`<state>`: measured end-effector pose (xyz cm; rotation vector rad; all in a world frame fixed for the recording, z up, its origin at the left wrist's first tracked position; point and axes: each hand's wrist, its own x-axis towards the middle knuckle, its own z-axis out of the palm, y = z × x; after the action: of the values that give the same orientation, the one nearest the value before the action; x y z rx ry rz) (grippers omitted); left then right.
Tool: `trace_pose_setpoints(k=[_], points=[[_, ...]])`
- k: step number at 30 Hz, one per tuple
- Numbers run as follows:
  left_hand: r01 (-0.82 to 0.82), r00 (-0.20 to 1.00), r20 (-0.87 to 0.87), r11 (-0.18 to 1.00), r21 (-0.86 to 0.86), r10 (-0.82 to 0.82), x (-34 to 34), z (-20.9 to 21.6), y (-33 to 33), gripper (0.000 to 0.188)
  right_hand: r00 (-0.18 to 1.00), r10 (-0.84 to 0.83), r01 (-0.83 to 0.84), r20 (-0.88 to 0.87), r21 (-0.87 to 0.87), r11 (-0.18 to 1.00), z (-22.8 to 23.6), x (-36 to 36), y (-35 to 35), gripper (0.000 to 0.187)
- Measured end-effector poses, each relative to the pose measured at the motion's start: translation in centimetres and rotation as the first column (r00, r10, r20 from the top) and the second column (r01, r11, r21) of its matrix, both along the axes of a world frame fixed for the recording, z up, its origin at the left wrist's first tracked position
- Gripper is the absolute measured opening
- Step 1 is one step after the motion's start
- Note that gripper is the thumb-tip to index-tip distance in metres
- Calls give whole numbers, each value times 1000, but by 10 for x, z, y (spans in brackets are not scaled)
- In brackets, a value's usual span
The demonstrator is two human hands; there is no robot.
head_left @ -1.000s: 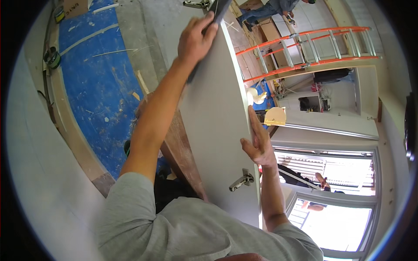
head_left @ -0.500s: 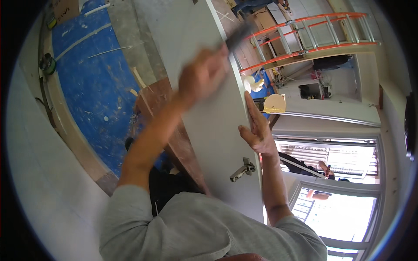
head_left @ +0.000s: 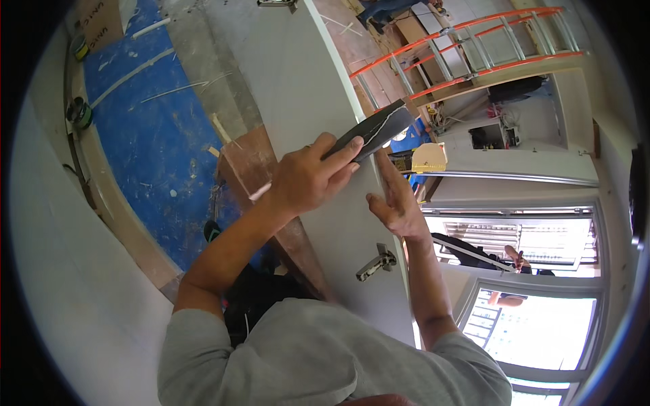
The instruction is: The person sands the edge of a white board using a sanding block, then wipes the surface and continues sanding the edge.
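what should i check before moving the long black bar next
1. Long black bar with a pale streak held in the left hand: ok
2. Right hand at the long edge of the flat pale grey panel: ok
3. Bar clear of the right hand: cannot tell, they meet in view
4. Silver metal hinge clear of both hands: ok
5. Blue floor sheet free of scraps: not ok, a straight white strip lies on it
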<state>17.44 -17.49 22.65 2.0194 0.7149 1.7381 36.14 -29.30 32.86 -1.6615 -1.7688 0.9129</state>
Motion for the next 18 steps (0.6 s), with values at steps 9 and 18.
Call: trace_pose_setpoints(k=[9, 18], points=[[-106, 992, 40, 968, -227, 119, -16, 4, 83, 36, 990, 62, -66, 127, 31, 997, 4, -2, 2, 93], [-143, 979, 122, 975, -170, 165, -22, -9, 163, 39, 996, 89, -88, 17, -26, 996, 4, -2, -1, 97]])
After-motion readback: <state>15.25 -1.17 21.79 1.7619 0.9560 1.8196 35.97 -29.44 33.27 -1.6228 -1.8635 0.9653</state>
